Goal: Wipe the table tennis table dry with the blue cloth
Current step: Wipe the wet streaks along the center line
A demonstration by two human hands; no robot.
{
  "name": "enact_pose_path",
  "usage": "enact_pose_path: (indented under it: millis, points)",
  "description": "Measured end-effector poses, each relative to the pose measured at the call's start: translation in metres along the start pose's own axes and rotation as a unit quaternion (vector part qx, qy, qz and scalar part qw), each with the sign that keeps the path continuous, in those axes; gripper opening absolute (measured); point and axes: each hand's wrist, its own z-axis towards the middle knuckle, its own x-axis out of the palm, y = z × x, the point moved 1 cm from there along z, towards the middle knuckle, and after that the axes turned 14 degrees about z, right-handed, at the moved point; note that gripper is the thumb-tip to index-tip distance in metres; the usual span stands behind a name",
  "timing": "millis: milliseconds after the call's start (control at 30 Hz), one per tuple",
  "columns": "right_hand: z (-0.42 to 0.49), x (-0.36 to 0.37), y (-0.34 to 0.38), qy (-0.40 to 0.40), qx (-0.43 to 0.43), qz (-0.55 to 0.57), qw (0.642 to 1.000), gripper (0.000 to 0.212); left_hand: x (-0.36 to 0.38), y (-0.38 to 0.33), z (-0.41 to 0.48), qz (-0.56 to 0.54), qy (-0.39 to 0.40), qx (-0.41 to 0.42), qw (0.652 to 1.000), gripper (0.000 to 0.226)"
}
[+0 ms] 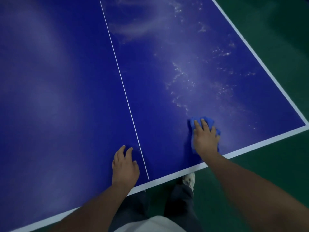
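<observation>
Droplets [181, 76] glisten on the table [66, 81] beyond my right hand [206, 139], pressed flat on the bunched blue cloth [209, 122]; my left hand [124, 166] rests released, palm down, beside the white centre line [127, 97].

The right hand [206, 139] presses the cloth [204, 121] flat on the table [66, 97], lower right. The left hand [124, 166] rests flat beside the centre line [123, 84]. Water streaks [184, 74] glisten upper right.

The blue table [66, 81] had a thin white line [123, 84] down its middle. Water drops [182, 74] and a blue cloth [209, 122] lay on it.
</observation>
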Motion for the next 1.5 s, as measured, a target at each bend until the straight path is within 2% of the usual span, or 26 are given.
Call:
enact_pose_path:
  millis: [133, 267, 400, 467, 500, 567, 633, 667, 733, 767, 833, 900, 967, 1000, 1033, 1100, 1133, 1167, 1200, 1300, 1367, 1433, 1467, 1500]
  points:
    - [0.001, 0.036, 0.082, 0.076, -0.144, -0.023, 0.986, 0.052, -0.004, 0.008, -0.008, -0.023, -0.014, -0.08, 0.996, 0.055]
    - [-0.04, 0.096, 0.152, 0.153, -0.306, -0.069, 0.937, 0.051, -0.004, 0.03, -0.014, -0.008, -0.019, -0.109, 0.994, 0.054]
    - [-0.097, 0.123, 0.106, 0.177, -0.489, -0.114, 0.847, 0.061, -0.002, 0.051, -0.008, -0.012, -0.03, -0.109, 0.994, 0.053]
    - [-0.091, 0.106, 0.069, 0.179, -0.523, -0.15, 0.82, 0.062, -0.004, 0.057, -0.003, -0.018, -0.026, -0.091, 0.995, 0.051]
    - [-0.077, 0.093, 0.057, 0.176, -0.51, -0.163, 0.826, 0.063, -0.005, 0.059, -0.001, -0.013, -0.026, -0.075, 0.997, 0.05]
    - [-0.035, 0.064, 0.048, 0.146, -0.424, -0.167, 0.878, 0.065, -0.007, 0.062, 0.002, -0.01, -0.034, -0.042, 0.998, 0.048]
    - [0.0, 0.039, 0.048, 0.066, -0.336, -0.14, 0.929, 0.057, -0.012, 0.066, 0.003, -0.021, -0.04, -0.025, 0.999, 0.048]
    - [0.01, 0.026, 0.053, 0.025, -0.301, -0.08, 0.95, 0.047, -0.014, 0.066, 0.004, -0.028, -0.04, -0.02, 0.999, 0.048]
    - [0.012, 0.002, 0.08, 0.033, -0.209, 0.129, 0.969, 0.04, -0.019, 0.063, 0.007, -0.065, -0.045, -0.012, 0.997, 0.047]
    - [0.005, -0.005, 0.094, 0.047, -0.138, 0.252, 0.957, 0.044, -0.022, 0.059, 0.007, -0.093, -0.049, -0.007, 0.994, 0.047]
    - [-0.015, -0.013, 0.121, 0.077, -0.021, 0.428, 0.9, 0.05, -0.032, 0.046, 0.012, -0.171, -0.054, 0.011, 0.984, 0.047]
    - [-0.036, -0.01, 0.131, 0.145, 0.062, 0.516, 0.842, 0.037, -0.042, 0.028, 0.017, -0.255, -0.034, 0.024, 0.966, 0.045]
    - [-0.053, -0.009, 0.129, 0.196, 0.149, 0.591, 0.768, 0.03, -0.052, 0.006, 0.023, -0.329, 0.037, 0.012, 0.943, 0.047]
    - [-0.06, -0.011, 0.127, 0.215, 0.199, 0.626, 0.723, 0.036, -0.055, -0.007, 0.027, -0.374, 0.092, -0.002, 0.923, 0.05]
    - [-0.065, -0.012, 0.124, 0.223, 0.235, 0.651, 0.687, 0.042, -0.059, -0.021, 0.03, -0.432, 0.159, -0.023, 0.887, 0.055]
    - [-0.069, -0.018, 0.115, 0.23, 0.261, 0.67, 0.656, 0.052, -0.061, -0.045, 0.033, -0.543, 0.282, -0.06, 0.788, 0.051]
    - [-0.07, -0.023, 0.11, 0.233, 0.257, 0.672, 0.655, 0.055, -0.06, -0.058, 0.035, -0.571, 0.308, -0.061, 0.759, 0.045]
    - [-0.071, -0.028, 0.107, 0.237, 0.249, 0.666, 0.662, 0.055, -0.059, -0.067, 0.036, -0.577, 0.302, -0.059, 0.757, 0.036]
    - [-0.07, -0.034, 0.103, 0.228, 0.242, 0.648, 0.685, 0.052, -0.056, -0.075, 0.038, -0.579, 0.282, -0.062, 0.763, 0.03]
    - [-0.069, -0.056, 0.088, 0.172, 0.187, 0.555, 0.792, 0.029, -0.054, -0.096, 0.041, -0.578, 0.224, -0.079, 0.781, 0.025]
    - [-0.067, -0.072, 0.072, 0.085, 0.155, 0.486, 0.856, 0.02, -0.057, -0.103, 0.041, -0.567, 0.198, -0.082, 0.795, 0.024]
    - [-0.063, -0.093, 0.058, -0.055, 0.109, 0.391, 0.912, 0.009, -0.057, -0.106, 0.043, -0.517, 0.163, -0.063, 0.838, 0.03]
    - [-0.06, -0.102, 0.055, -0.08, 0.082, 0.314, 0.942, 0.008, -0.057, -0.107, 0.042, -0.488, 0.141, -0.043, 0.86, 0.033]
    - [-0.06, -0.106, 0.055, -0.061, 0.06, 0.222, 0.971, 0.014, -0.06, -0.107, 0.041, -0.462, 0.119, -0.022, 0.878, 0.035]
